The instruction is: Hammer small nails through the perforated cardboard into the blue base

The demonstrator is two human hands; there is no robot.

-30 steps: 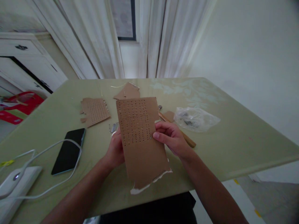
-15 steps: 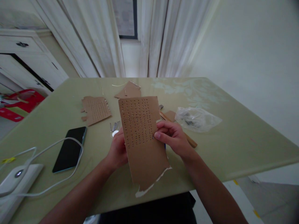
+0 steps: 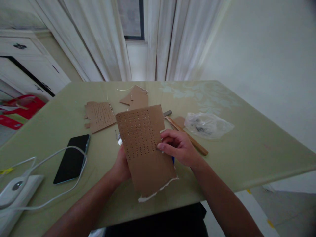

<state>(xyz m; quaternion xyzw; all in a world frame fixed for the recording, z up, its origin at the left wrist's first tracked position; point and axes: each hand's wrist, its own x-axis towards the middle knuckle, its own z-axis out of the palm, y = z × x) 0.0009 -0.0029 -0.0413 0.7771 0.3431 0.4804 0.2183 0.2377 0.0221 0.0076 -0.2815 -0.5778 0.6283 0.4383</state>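
Observation:
A piece of brown cardboard with rows of small punched holes and a torn lower edge is held up, tilted, over the table. My left hand grips it from the left side, its fingers hidden behind. At the right edge of the hole rows, my right hand pinches a thin nail, its tip against the cardboard face. Several small nails lie beyond my left hand, partly covered. A bit of something blue shows behind the cardboard's right edge.
Another punched cardboard piece and torn scraps lie farther back. To the right are a wooden handle and a clear plastic bag with dark bits inside. A phone, white cable and power strip occupy the left.
The cardboard has shifted left and tilted, both hands moving with it. My right hand's fingertips now sit farther in from the cardboard's edge, and the nail shows more clearly.

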